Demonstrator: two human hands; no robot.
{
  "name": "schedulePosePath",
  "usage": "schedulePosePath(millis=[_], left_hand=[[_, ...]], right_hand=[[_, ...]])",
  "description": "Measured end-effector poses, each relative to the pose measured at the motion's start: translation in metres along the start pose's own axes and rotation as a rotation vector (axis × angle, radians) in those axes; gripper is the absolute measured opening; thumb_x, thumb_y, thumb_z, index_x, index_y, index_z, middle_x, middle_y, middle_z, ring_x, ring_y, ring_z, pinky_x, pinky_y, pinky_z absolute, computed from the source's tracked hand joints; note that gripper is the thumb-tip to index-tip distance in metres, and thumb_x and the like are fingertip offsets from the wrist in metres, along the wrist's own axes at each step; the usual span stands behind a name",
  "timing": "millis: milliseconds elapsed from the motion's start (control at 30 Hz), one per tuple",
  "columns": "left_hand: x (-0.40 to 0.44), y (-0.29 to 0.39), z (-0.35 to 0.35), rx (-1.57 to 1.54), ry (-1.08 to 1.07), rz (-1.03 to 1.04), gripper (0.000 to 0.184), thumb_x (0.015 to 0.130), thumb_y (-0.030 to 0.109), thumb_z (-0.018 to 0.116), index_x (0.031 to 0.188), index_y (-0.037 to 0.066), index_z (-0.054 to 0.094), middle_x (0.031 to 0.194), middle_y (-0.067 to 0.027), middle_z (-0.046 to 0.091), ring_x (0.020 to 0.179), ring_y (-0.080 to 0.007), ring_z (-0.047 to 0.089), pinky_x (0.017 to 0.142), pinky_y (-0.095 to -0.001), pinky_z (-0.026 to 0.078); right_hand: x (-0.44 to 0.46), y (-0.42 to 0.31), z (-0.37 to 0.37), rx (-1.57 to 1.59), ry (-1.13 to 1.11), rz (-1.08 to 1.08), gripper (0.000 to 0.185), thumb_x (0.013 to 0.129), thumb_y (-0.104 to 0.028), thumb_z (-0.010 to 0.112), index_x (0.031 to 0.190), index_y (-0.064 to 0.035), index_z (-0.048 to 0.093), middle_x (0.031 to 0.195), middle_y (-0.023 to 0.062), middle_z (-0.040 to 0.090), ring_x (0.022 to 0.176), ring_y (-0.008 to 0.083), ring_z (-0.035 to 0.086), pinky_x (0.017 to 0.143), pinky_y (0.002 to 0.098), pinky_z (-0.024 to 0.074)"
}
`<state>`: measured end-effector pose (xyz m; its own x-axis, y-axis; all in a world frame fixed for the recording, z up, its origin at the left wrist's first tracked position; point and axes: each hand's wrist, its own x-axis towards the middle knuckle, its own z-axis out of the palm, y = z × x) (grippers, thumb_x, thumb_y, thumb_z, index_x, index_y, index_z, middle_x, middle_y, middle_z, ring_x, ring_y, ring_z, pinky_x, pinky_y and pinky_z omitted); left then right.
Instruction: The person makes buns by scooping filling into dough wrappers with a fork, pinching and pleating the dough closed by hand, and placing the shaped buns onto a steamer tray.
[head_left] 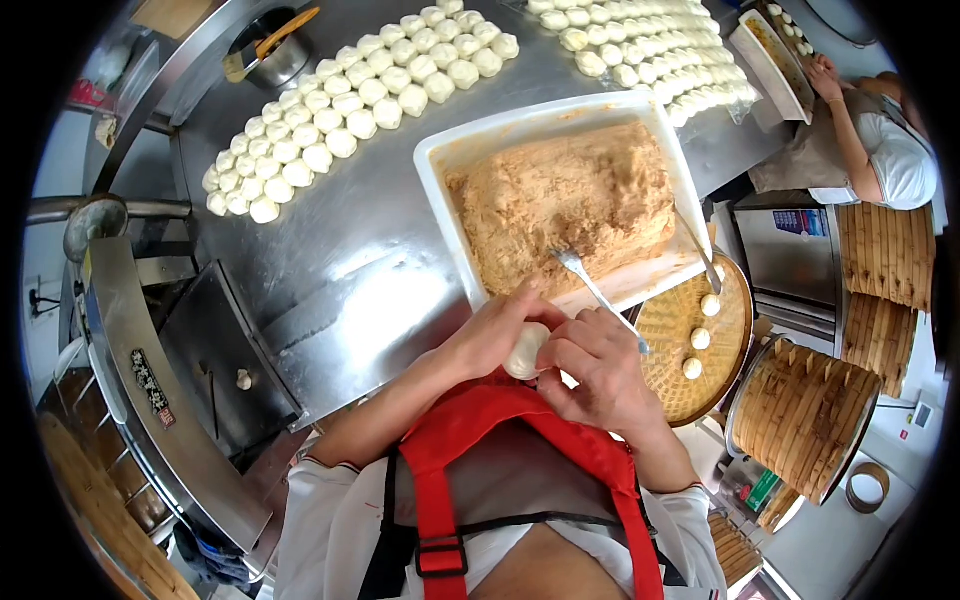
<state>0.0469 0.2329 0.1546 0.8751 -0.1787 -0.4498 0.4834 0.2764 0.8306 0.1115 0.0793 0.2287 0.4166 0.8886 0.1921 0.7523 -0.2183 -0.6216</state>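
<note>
A round white filled bun (526, 352) of soft dough sits between my hands, just in front of my chest. My left hand (492, 335) cups it from the left with the fingers curled round it. From the other side, my right hand (598, 362) pinches the dough at its edge; the fingertips are partly hidden. Right beyond my hands is a white tub (440, 160) with a big mound of orange-brown filling (560, 195). A fork (592, 282) rests with its tines in the filling, and a flat metal spreader (703, 255) leans on the tub's right side.
Rows of dough balls (340, 110) cover the steel table (310, 270) at the back, with more rows (650, 50) at right. A round woven tray (660, 385) holds several buns. Bamboo steamers (800, 410) are stacked at right. A co-worker (870, 140) works at far right.
</note>
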Motion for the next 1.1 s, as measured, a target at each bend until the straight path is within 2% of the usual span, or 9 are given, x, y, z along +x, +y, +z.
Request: schedulePosePath(millis=[67,167,300,367,533,667,767,867,1100], left_hand=[[0.002,-0.006,0.006,-0.261,0.012,0.119,0.077,0.1,0.058,0.016,0.111,-0.002,0.063,0.091,-0.0119,0.067,0.081,-0.021,0.065,0.077,-0.0346,0.053],[-0.015,0.019,0.004,-0.167,-0.115,-0.062,0.078,0.099,0.06,0.014,0.114,-0.001,0.06,0.092,-0.0102,0.066,0.077,-0.0194,0.065,0.062,-0.0313,0.055],[-0.014,0.0,0.015,-0.167,-0.07,-0.02,0.076,0.099,0.057,0.011,0.107,-0.002,0.059,0.083,-0.0138,0.064,0.067,-0.0198,0.064,0.049,-0.0276,0.052],[-0.006,-0.016,0.011,-0.329,-0.105,-0.003,0.075,0.1,0.058,0.014,0.107,-0.002,0.06,0.086,-0.0122,0.065,0.07,-0.0189,0.066,0.047,-0.0278,0.053],[0.0,-0.006,0.013,-0.515,-0.103,-0.016,0.076,0.099,0.056,0.011,0.104,-0.002,0.06,0.096,-0.0191,0.067,0.078,-0.0251,0.069,0.048,-0.0305,0.055],[0.005,0.004,0.019,-0.555,-0.118,-0.03,0.077,0.098,0.057,0.011,0.126,-0.001,0.052,0.11,-0.0207,0.064,0.092,-0.0287,0.068,0.05,-0.0317,0.057],[0.007,0.007,0.029,-0.605,-0.081,0.02,0.074,0.099,0.056,0.013,0.139,0.0,0.041,0.121,-0.0189,0.061,0.105,-0.0275,0.063,0.068,-0.0347,0.059],[0.011,0.007,0.034,-0.529,0.029,0.049,0.072,0.1,0.052,0.017,0.144,-0.001,0.034,0.149,-0.0141,0.036,0.137,-0.0244,0.036,0.114,-0.0382,0.028],[0.016,0.003,0.054,-0.383,0.049,0.078,0.073,0.1,0.052,0.013,0.144,-0.002,0.035,0.147,-0.0133,0.039,0.138,-0.0274,0.033,0.116,-0.0388,0.024]], right_hand=[[-0.001,0.001,-0.001,0.013,0.024,0.051,0.022,0.063,-0.006,0.072,0.08,-0.0086,0.058,0.077,0.0072,0.055,0.073,0.026,0.057,0.065,0.0374,0.0443],[-0.005,-0.001,-0.005,0.091,0.016,0.212,0.022,0.066,-0.007,0.072,0.083,-0.0065,0.059,0.081,0.0101,0.059,0.077,0.029,0.06,0.068,0.0394,0.0464],[-0.005,-0.004,-0.027,0.297,-0.134,0.294,0.034,0.07,-0.009,0.074,0.102,-0.003,0.063,0.086,0.0104,0.064,0.077,0.0265,0.062,0.071,0.0365,0.0491],[-0.006,-0.005,-0.05,0.372,-0.241,0.232,0.049,0.074,-0.012,0.076,0.12,-0.0024,0.061,0.096,0.0112,0.067,0.08,0.0237,0.064,0.073,0.0337,0.0509],[-0.009,-0.002,-0.06,0.329,-0.091,0.323,0.052,0.073,-0.013,0.078,0.121,-0.0024,0.06,0.101,0.0123,0.067,0.084,0.0244,0.065,0.076,0.0339,0.051],[-0.014,0.004,-0.055,0.248,-0.019,0.332,0.059,0.071,-0.017,0.081,0.124,-0.0042,0.058,0.106,0.0139,0.066,0.093,0.0298,0.064,0.08,0.038,0.0495],[-0.021,0.007,-0.043,0.141,0.016,0.296,0.069,0.068,-0.02,0.082,0.129,-0.0074,0.052,0.113,0.0144,0.062,0.103,0.0356,0.059,0.09,0.0438,0.044],[-0.026,0.006,-0.036,0.127,0.061,0.251,0.078,0.064,-0.018,0.083,0.13,-0.002,0.046,0.117,0.0172,0.057,0.11,0.0378,0.054,0.089,0.0462,0.0414],[-0.058,0.009,-0.019,0.057,0.276,0.23,0.063,0.07,-0.018,0.077,0.126,-0.0049,0.052,0.115,0.0145,0.058,0.102,0.0314,0.055,0.087,0.0423,0.0426]])
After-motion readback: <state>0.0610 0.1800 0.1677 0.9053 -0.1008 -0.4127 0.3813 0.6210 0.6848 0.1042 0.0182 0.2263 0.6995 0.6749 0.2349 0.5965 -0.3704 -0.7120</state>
